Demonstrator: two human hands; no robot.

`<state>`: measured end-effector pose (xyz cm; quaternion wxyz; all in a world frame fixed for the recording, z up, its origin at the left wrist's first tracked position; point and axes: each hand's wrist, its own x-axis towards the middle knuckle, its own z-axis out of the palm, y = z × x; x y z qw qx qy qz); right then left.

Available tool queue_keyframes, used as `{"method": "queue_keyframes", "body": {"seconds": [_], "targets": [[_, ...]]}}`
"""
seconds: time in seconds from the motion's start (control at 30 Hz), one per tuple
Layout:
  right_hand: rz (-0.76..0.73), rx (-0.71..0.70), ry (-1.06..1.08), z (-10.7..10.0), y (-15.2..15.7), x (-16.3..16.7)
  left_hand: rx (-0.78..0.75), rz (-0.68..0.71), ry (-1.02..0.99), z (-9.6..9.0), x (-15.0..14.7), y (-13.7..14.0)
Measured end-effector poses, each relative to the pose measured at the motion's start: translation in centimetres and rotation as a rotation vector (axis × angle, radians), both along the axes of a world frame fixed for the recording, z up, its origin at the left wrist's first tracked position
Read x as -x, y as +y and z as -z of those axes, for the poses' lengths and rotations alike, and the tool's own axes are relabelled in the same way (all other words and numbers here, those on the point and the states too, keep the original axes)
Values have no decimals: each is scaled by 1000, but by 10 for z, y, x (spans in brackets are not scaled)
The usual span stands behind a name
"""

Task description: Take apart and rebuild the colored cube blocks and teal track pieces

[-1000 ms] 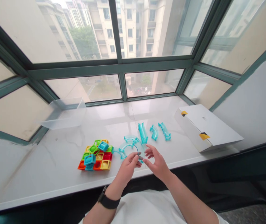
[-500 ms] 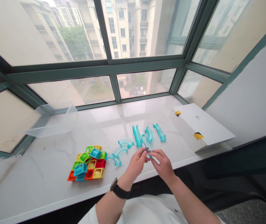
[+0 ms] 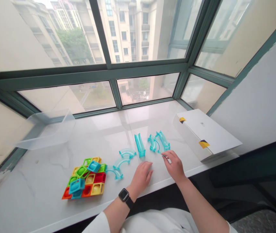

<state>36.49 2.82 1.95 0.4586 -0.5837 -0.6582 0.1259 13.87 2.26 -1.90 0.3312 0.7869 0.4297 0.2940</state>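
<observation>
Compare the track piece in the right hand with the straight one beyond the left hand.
The curved piece bends in an arc; the straight piece does not. The right hand pinches the curved piece, while the straight piece lies untouched on the white sill. Both are see-through turquoise.

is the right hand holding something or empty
Holding: the right hand pinches the near end of a curved track; the rest sticks out beyond it.

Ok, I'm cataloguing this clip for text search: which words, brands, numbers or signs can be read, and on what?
No text can be read.
White box: small grey mark on top, too small to read.
Smartwatch: screen dark, no digits legible.
Coloured blocks and turquoise plastic pieces: no lettering visible.
</observation>
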Motion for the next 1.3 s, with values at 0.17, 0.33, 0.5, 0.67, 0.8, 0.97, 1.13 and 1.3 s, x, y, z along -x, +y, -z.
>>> {"method": "queue_keyframes", "body": {"seconds": [0.17,0.33,0.5,0.67,0.8,0.97,1.13,1.3], "targets": [[-16,89,-20,3,28,-1,-139,81,89,13,6,-3],[-22,149,-59,8,49,9,-177,83,145,12,4,-4],[-12,188,-71,10,58,17,-180,85,145,11,4,-4],[1,210,-80,14,61,19,-206,84,151,13,4,-4],[11,221,-72,19,63,19,-246,76,161,15,4,-4],[12,229,-73,22,65,20,-273,71,164,13,4,-4],[19,230,-80,23,64,21,-274,65,157,12,4,-4],[16,223,-73,23,63,20,-260,64,147,12,4,-4]]}}
